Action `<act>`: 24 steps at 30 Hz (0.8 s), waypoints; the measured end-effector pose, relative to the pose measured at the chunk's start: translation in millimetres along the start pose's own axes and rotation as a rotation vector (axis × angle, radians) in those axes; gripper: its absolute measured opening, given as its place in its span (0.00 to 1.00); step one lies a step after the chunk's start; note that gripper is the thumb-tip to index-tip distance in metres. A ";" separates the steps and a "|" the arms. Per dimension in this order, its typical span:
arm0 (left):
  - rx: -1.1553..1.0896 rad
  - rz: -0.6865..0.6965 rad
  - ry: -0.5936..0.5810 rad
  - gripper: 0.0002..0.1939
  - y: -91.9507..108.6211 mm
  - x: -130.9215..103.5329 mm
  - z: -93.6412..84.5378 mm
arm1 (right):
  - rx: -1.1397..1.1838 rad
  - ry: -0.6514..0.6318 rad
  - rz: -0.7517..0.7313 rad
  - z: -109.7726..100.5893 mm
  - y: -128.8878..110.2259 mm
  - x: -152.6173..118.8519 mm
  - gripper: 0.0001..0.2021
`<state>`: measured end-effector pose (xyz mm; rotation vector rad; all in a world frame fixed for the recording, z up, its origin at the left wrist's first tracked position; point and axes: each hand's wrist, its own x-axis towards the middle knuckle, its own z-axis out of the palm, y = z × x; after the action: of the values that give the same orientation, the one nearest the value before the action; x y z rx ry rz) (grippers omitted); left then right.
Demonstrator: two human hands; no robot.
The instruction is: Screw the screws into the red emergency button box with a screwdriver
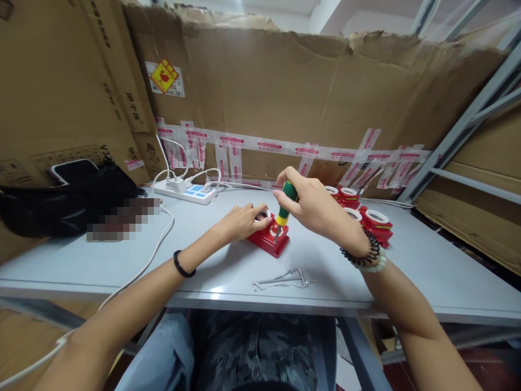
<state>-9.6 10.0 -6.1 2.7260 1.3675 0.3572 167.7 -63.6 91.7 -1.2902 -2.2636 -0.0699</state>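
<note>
Nearest on the table point(122, 260) lie a few loose metal pins point(285, 279), just in front of the work. Behind them sits a red block point(269, 239) with a white ring on top. The left hand point(240, 220) is curled over the block's left end, fingers closed on the ring, pinning it to the table. The right hand point(311, 203) is wrapped around the green-and-yellow handle of a screwdriver point(285, 209), whose shaft points down into the block's top face, tilted slightly toward the left.

To drive well, I judge the shaft should stand square over the screw, with steady downward pressure while the left hand keeps the block from twisting; a slipped tip could strike the fingers beside it. Whether the tip is seated cannot be told.

Further right, more red blocks point(376, 222) with white rings are clustered together. At the back left a power strip point(189, 191) lies with white cables plugged in, beside a black bag point(61, 203), against the cardboard wall point(325, 92).
</note>
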 end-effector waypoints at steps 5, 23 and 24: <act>0.017 0.013 -0.005 0.19 0.5 -0.1 -0.6 | -0.046 -0.025 -0.021 0.7 -1.7 -2.7 0.11; 0.051 -0.023 -0.035 0.24 4.1 -0.7 -4.8 | 0.119 0.087 -0.027 9.3 -1.4 1.6 0.06; 0.052 -0.029 -0.037 0.24 4.3 -0.8 -5.2 | 0.173 0.044 -0.053 7.9 0.3 1.5 0.08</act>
<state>-7.9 6.5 -0.4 2.7360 1.4250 0.2719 164.0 -59.9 85.5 -1.1279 -2.2136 0.0763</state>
